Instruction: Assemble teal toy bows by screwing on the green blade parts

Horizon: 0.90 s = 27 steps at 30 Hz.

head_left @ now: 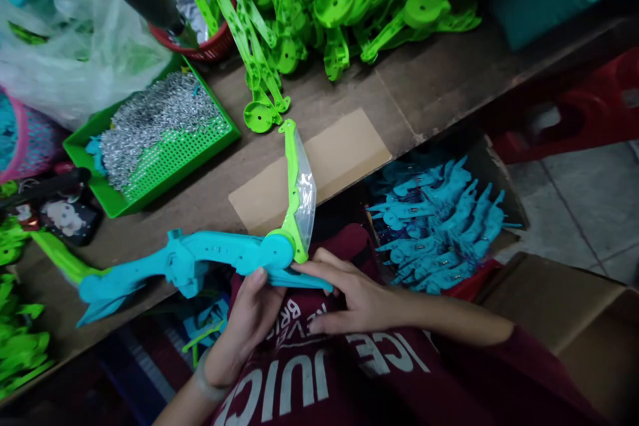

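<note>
Blue toy arm (200, 259), hinged to a green arm (291, 173) wrapped in clear film, lies over the worktop (439, 80) edge at lower centre, below the green tray (174, 156) of metal bits. The left hand (249, 323) is clamped on it under the hinge, and the right hand (357, 299) pinches its thin tip. I judge the long, unsupported left end could twist the joint loose.
</note>
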Available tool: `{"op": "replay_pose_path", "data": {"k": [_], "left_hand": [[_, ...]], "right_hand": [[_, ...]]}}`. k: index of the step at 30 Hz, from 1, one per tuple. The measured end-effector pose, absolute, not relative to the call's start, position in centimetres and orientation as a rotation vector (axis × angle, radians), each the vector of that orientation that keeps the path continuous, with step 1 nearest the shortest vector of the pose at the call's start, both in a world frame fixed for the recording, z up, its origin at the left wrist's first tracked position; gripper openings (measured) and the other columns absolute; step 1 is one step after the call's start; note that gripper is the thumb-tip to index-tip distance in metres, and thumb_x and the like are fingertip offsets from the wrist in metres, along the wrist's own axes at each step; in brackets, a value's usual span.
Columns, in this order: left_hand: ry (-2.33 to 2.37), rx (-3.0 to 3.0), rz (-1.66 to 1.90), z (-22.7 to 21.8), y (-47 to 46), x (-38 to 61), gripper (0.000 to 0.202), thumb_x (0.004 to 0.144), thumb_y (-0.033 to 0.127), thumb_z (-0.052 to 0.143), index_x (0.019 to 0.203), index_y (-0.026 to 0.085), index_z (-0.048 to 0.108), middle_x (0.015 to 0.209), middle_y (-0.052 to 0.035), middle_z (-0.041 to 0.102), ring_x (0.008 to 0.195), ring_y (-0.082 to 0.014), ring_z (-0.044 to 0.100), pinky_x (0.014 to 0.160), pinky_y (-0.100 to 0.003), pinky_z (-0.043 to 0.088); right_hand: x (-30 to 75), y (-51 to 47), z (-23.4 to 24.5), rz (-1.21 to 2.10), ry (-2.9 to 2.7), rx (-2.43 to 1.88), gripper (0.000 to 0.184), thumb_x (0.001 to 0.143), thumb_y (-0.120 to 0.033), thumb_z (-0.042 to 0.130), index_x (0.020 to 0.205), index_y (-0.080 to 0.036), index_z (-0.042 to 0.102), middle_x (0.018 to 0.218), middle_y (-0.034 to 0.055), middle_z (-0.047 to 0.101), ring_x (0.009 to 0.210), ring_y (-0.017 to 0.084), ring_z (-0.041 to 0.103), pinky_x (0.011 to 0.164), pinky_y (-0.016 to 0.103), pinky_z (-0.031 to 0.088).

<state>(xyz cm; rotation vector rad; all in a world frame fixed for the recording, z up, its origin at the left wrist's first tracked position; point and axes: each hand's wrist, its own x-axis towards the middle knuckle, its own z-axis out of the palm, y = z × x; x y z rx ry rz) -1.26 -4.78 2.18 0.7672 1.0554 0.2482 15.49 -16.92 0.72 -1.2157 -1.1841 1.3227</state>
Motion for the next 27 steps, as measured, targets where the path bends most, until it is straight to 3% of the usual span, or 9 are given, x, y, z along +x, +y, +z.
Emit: {"op": "replay_pose_path", "data": {"k": [4,7,11,14,16,20,23,27], "left_hand": [[1.099,0.684,0.278,1.8,-4.7,-1.2,0.055,0.068,0.064,0.080,0.105,0.023,0.074,0.100,-0.0049,0.078,0.108,-0.0291,0.070,0.097,-0.045,0.058],[1.114,0.619,0.297,1.5,-4.8,-1.4,0.052,0.068,0.059,0.082,0.104,0.021,0.074,0.103,-0.0059,0.078,0.109,-0.0294,0.069,0.097,-0.045,0.058],[1.144,0.538,0.304,1.5,-5.0,-1.3,0.037,0.073,0.046,0.083,0.098,0.020,0.075,0.102,-0.0045,0.078,0.104,-0.0249,0.071,0.099,-0.042,0.057],[1.187,0.515,0.301,2.0,-5.1,-0.7,0.029,0.073,0.039,0.086,0.091,0.019,0.075,0.099,-0.0037,0.078,0.096,-0.0204,0.072,0.097,-0.038,0.058],[1.195,0.507,0.280,2.5,-5.1,-0.3,0.028,0.072,0.036,0.087,0.091,0.018,0.076,0.098,-0.0041,0.078,0.095,-0.0191,0.072,0.096,-0.035,0.059],[1.180,0.492,0.239,3.7,-5.1,0.0,0.028,0.073,0.035,0.087,0.092,0.016,0.077,0.099,-0.0057,0.078,0.095,-0.0201,0.072,0.095,-0.036,0.059],[1.154,0.493,0.241,4.4,-5.4,-0.5,0.029,0.072,0.035,0.088,0.091,0.016,0.077,0.095,-0.0065,0.079,0.091,-0.0216,0.073,0.095,-0.039,0.059],[1.131,0.481,0.236,4.5,-6.0,-1.5,0.030,0.069,0.035,0.090,0.088,0.016,0.078,0.091,-0.0073,0.079,0.087,-0.0224,0.074,0.093,-0.039,0.060]], "right_hand": [[14.5,-16.4,0.4,1.396,-0.973,-1.147,0.068,0.084,-0.047,0.074,0.143,-0.027,0.048,0.107,0.0026,0.046,0.078,0.010,0.051,0.068,0.027,0.054],[14.1,-16.3,-0.2,1.335,-0.997,-1.205,0.058,0.085,-0.042,0.073,0.137,-0.026,0.052,0.105,0.0024,0.047,0.082,0.012,0.054,0.069,0.028,0.055],[14.4,-17.1,-1.5,0.892,-1.235,-1.302,0.050,0.089,-0.031,0.064,0.137,-0.021,0.053,0.109,0.0082,0.055,0.095,0.019,0.060,0.077,0.035,0.057],[15.9,-17.1,-1.9,0.539,-1.146,-1.323,0.037,0.091,-0.023,0.051,0.126,-0.020,0.062,0.093,0.0062,0.061,0.082,0.018,0.061,0.067,0.033,0.055],[17.2,-16.0,-1.6,0.647,-0.862,-1.430,0.027,0.094,-0.023,0.048,0.113,-0.019,0.067,0.083,0.0029,0.062,0.065,0.013,0.059,0.057,0.029,0.051],[18.7,-11.9,0.2,1.417,-0.431,-1.416,0.027,0.092,-0.041,0.059,0.102,-0.017,0.064,0.058,-0.0054,0.059,0.034,0.008,0.045,0.033,0.020,0.036],[18.8,-9.6,1.0,1.568,-0.301,-1.226,0.028,0.085,-0.043,0.068,0.094,-0.017,0.060,0.045,-0.0123,0.044,0.030,0.005,0.035,0.030,0.016,0.028],[19.0,-9.6,0.4,1.616,-0.239,-1.076,0.033,0.071,-0.032,0.080,0.089,-0.017,0.058,0.057,-0.0117,0.050,0.036,-0.001,0.029,0.032,0.013,0.031]]}}
